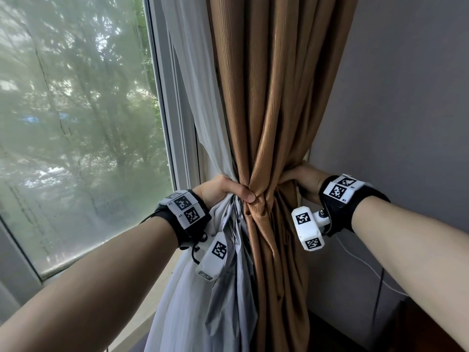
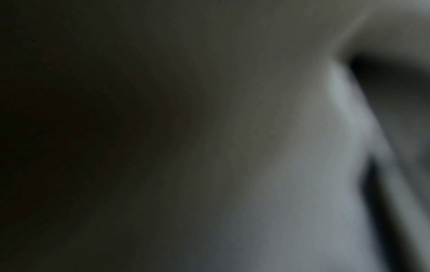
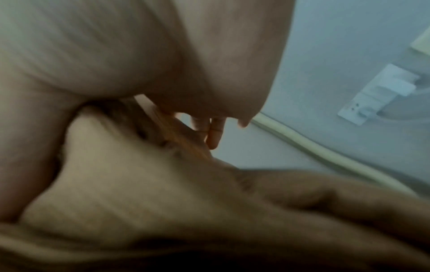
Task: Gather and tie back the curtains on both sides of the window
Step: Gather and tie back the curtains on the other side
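A brown ribbed curtain point(image 1: 274, 97) and a white sheer curtain point(image 1: 203, 97) hang bunched together at the window's right side. My left hand point(image 1: 228, 190) grips the bundle at its narrow waist from the left, thumb across the front folds. My right hand point(image 1: 302, 179) wraps round the brown curtain from the right, its fingers going behind the fabric. In the right wrist view the fingertips point(image 3: 214, 132) show behind the brown folds point(image 3: 139, 193), close to the wall. The left wrist view is dark and blurred, filled by pale fabric point(image 2: 302, 202).
The window point(image 1: 76, 123) and its sill point(image 1: 142, 313) lie to the left. A grey wall point(image 1: 406, 97) stands close on the right, with a white bracket point(image 3: 381, 95), a cream cord point(image 3: 302, 145) and thin cables point(image 1: 360, 262) running down it.
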The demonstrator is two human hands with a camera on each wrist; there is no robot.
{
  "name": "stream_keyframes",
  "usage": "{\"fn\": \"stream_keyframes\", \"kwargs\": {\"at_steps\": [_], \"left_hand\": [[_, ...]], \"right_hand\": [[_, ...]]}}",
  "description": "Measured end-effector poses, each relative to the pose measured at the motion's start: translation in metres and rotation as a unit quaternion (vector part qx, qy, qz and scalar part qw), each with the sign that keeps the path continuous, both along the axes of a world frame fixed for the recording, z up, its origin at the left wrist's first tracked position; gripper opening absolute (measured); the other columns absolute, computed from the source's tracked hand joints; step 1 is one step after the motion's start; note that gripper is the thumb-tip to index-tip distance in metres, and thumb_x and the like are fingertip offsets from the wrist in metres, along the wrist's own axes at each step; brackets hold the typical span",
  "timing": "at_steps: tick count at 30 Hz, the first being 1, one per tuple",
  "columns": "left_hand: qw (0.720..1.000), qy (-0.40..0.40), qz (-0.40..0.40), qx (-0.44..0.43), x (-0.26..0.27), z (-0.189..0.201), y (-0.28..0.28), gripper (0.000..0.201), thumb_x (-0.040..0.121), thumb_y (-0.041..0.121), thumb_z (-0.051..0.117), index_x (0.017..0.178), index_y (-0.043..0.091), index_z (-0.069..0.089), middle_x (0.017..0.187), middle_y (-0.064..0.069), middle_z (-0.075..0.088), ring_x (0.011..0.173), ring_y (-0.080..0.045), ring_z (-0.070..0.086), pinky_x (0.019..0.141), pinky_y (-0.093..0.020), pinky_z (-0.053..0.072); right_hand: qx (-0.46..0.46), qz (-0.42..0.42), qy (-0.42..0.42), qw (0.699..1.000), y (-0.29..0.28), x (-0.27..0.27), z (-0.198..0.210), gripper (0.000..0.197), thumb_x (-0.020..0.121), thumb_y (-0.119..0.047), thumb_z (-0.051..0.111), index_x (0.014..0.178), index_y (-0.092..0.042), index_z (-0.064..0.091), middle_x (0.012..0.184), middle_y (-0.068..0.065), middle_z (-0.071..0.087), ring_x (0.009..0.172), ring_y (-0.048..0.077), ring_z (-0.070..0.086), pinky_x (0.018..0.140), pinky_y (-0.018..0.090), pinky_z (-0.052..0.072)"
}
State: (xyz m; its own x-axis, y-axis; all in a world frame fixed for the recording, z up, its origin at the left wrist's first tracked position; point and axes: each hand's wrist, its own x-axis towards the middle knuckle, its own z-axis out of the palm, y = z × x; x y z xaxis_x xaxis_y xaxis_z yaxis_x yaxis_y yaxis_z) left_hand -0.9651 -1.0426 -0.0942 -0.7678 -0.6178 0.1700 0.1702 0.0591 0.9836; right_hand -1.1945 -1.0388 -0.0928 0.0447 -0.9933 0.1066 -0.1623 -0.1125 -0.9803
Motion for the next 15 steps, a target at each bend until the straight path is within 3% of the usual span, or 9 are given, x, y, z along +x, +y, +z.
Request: {"fn": "stream_keyframes", "kwargs": {"at_steps": [3, 5, 7, 10, 12, 15], "left_hand": [[1.000, -0.005, 0.003, -0.013, 0.001, 0.001, 0.001, 0.057, 0.052, 0.006, 0.075, 0.107, -0.003, 0.065, 0.090, -0.008, 0.079, 0.085, -0.021, 0.077, 0.078, -0.032, 0.061], [1.000, -0.005, 0.014, -0.020, 0.000, 0.000, -0.001, 0.056, 0.051, 0.007, 0.076, 0.105, -0.003, 0.067, 0.089, -0.006, 0.080, 0.085, -0.020, 0.077, 0.079, -0.031, 0.060], [0.999, 0.007, 0.030, -0.025, -0.002, -0.002, -0.004, 0.048, 0.050, 0.006, 0.077, 0.098, 0.003, 0.075, 0.090, -0.007, 0.080, 0.085, -0.021, 0.077, 0.080, -0.031, 0.061], [0.998, 0.015, 0.048, -0.043, -0.005, -0.004, -0.006, 0.040, 0.054, -0.001, 0.075, 0.092, 0.010, 0.080, 0.090, -0.006, 0.080, 0.085, -0.021, 0.077, 0.081, -0.033, 0.061], [0.997, 0.011, 0.053, -0.053, -0.005, -0.003, -0.006, 0.039, 0.059, -0.008, 0.067, 0.092, 0.008, 0.076, 0.087, -0.003, 0.080, 0.083, -0.017, 0.077, 0.080, -0.030, 0.060], [0.996, 0.010, 0.055, -0.070, -0.007, 0.000, -0.002, 0.043, 0.060, -0.009, 0.063, 0.102, 0.003, 0.067, 0.086, 0.002, 0.080, 0.083, -0.013, 0.077, 0.081, -0.027, 0.059]], "right_hand": [[0.005, -0.014, 0.091, 0.996, -0.001, -0.006, 0.005, 0.077, 0.057, -0.016, 0.088, 0.131, -0.013, 0.068, 0.125, 0.002, 0.076, 0.122, 0.020, 0.068, 0.115, 0.039, 0.046], [0.019, -0.022, 0.133, 0.991, 0.003, -0.008, 0.007, 0.070, 0.061, -0.025, 0.094, 0.126, -0.020, 0.070, 0.124, -0.001, 0.076, 0.120, 0.017, 0.067, 0.116, 0.039, 0.046], [0.023, -0.044, 0.151, 0.987, 0.008, -0.007, 0.008, 0.072, 0.061, -0.034, 0.095, 0.127, -0.023, 0.070, 0.122, -0.006, 0.075, 0.119, 0.016, 0.067, 0.109, 0.032, 0.047], [0.020, -0.075, 0.158, 0.984, 0.018, -0.006, 0.007, 0.077, 0.072, -0.037, 0.092, 0.141, -0.021, 0.062, 0.125, -0.006, 0.071, 0.118, 0.015, 0.065, 0.100, 0.027, 0.045], [0.030, -0.100, 0.174, 0.979, 0.022, -0.006, 0.003, 0.086, 0.069, -0.051, 0.091, 0.144, -0.025, 0.058, 0.129, -0.006, 0.070, 0.117, 0.017, 0.066, 0.100, 0.029, 0.047], [0.053, -0.114, 0.190, 0.974, 0.029, -0.003, -0.001, 0.103, 0.054, -0.071, 0.083, 0.144, -0.026, 0.060, 0.133, -0.005, 0.071, 0.116, 0.018, 0.067, 0.103, 0.032, 0.050]]}}
